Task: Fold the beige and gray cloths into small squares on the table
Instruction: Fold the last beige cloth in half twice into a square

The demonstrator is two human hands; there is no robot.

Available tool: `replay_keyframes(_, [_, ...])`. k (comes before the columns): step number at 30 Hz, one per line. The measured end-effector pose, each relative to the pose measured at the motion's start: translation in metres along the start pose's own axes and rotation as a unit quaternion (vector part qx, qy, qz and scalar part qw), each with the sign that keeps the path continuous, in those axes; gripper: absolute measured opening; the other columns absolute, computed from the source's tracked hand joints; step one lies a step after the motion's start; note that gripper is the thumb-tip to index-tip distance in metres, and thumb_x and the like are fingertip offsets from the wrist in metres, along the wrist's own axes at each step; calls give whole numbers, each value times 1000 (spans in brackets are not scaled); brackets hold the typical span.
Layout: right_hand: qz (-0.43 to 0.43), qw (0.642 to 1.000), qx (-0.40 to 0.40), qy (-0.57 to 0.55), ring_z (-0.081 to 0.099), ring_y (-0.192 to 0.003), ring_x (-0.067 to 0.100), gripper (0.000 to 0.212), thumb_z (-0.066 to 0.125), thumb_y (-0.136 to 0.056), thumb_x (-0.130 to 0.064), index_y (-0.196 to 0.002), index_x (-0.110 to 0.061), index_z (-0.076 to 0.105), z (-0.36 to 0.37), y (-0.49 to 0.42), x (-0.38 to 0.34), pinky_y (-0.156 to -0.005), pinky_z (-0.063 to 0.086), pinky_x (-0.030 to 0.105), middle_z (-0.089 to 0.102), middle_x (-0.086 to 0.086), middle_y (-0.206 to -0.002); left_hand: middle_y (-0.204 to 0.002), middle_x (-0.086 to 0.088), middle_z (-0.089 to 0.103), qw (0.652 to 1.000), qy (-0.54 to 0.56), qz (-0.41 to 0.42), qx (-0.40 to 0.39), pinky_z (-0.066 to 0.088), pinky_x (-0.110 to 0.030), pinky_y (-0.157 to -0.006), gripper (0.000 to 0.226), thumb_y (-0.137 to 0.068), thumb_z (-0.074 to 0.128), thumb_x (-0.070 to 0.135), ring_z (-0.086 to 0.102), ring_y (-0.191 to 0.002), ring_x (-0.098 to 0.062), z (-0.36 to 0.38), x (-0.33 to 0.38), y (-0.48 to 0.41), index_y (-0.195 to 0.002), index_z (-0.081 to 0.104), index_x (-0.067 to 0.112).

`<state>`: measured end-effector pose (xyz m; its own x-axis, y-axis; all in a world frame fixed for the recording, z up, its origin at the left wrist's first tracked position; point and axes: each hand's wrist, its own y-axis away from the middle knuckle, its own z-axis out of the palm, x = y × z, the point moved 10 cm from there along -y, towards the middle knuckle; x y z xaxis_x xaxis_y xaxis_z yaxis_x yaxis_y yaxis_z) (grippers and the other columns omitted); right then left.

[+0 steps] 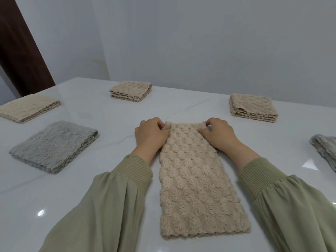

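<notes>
A long beige cloth (196,182) lay folded into a strip at the middle of the white table (91,188), running away from the person. The left hand (151,135) pinched its far left corner and the right hand (217,134) pinched its far right corner (both slightly lifted). Around it sat 3 folded beige squares (131,90) and 2 gray cloths (54,146).

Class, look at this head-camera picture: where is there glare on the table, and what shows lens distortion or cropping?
Head view: small bright glare spots on the glossy table, one beside the left sleeve, more near the right edge; the wide lens slants the dark brown panel; the gray cloth at far right is cut off by the frame; lighting soft, shadows faint.
</notes>
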<state>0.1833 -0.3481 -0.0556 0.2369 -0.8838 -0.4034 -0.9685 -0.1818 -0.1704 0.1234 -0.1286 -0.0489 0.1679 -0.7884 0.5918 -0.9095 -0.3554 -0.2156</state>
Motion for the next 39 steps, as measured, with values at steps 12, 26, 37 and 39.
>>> replay_keyframes(12, [21,985,21,-171,57,-74,9,20,69,-82,-25,-71,-20,53,-10,6,0,-71,47,27,58,-2,-83,-53,10,46,960,280,4,-15,34,-22,-53,18,-86,64,9,42,-44,-1,-2,4,7,-90,50,20])
replay_keyframes(26, [19,926,157,-344,60,-82,19,24,62,-77,4,-73,-19,70,-29,28,-5,-74,51,35,63,-1,-81,-83,4,64,971,208,25,116,47,-28,-75,7,-83,66,12,59,-80,-13,-31,2,10,-81,71,17])
replay_keyframes(37, [27,874,146,-463,55,-57,13,31,51,-80,4,-85,-18,72,-43,97,-14,-58,44,28,64,9,-64,-62,-5,64,910,411,-11,41,44,-27,-50,26,-87,52,0,54,-49,-15,-42,2,68,-82,69,19])
replay_keyframes(39, [28,865,134,-482,57,-57,13,31,47,-81,8,-86,-12,70,-42,106,-15,-58,44,28,67,11,-68,-68,-15,67,883,468,-37,-9,44,-27,-46,26,-88,48,-6,57,-50,-20,-38,1,79,-83,67,12])
